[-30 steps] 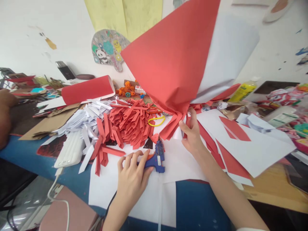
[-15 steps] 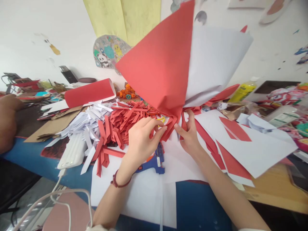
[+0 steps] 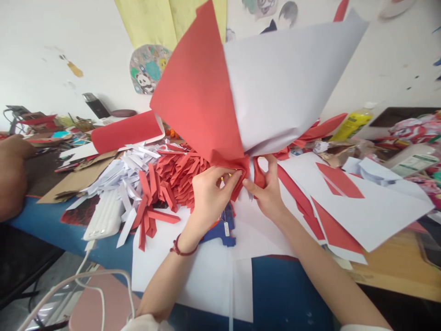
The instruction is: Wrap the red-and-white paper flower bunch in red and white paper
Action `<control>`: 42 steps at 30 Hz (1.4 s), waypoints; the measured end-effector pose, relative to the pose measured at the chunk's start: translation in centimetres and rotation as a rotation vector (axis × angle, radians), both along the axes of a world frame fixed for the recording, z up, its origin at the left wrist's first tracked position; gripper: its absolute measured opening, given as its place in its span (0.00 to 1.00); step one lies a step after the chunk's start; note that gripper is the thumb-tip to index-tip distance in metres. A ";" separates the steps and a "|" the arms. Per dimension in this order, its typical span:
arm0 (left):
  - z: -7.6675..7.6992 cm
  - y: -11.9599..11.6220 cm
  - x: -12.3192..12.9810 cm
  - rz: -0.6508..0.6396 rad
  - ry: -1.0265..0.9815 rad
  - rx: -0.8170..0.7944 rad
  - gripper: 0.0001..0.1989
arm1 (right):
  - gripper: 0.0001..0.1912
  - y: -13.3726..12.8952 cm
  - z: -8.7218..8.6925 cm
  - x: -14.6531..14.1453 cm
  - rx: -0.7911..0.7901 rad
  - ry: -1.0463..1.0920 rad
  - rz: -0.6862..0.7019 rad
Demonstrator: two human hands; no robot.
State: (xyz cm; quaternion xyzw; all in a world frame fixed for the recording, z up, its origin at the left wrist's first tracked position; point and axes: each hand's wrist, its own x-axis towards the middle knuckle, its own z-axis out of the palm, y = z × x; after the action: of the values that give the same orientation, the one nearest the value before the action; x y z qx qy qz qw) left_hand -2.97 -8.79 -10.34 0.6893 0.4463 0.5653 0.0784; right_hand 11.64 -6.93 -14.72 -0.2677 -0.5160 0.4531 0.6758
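A large wrapper of red paper (image 3: 203, 87) and white paper (image 3: 279, 82) flares upward in the middle, creased and gathered at its narrow base. At the left of that base, my left hand (image 3: 213, 191) pinches the red paper between thumb and fingertips. From the right, my right hand (image 3: 268, 193) is closed around the gathered folds, its thumb in front and some fingers hidden behind. A blue piece with a small white tag (image 3: 226, 229) lies below the hands on white sheets (image 3: 206, 271).
Left of my hands are piles of folded red strips (image 3: 179, 177) and white strips (image 3: 132, 168), a white power bank (image 3: 105, 216) with a cable, and a red roll (image 3: 127, 131). Cut sheets (image 3: 379, 207) and a yellow bottle (image 3: 354, 120) are at right. Another person's arm (image 3: 14, 177) shows far left.
My left hand has moved up and right onto the gathered base and now pinches it. The wrapper has turned and tilted left, showing more of its white side. My right hand stays at the base.
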 end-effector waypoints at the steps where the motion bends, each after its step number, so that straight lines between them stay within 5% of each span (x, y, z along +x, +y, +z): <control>1: -0.1 0.0 0.0 -0.001 -0.005 -0.006 0.05 | 0.39 0.0 0.1 0.0 0.011 -0.004 0.007; 42: -0.4 0.2 -0.5 0.014 -0.005 -0.048 0.04 | 0.39 0.0 -0.1 0.0 0.018 -0.084 0.133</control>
State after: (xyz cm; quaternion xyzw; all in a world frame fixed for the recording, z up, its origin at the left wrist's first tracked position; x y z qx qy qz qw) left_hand -3.43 -8.60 -10.77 0.6824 0.4644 0.5569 0.0920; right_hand 11.60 -6.97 -14.82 -0.2456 -0.5645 0.4809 0.6243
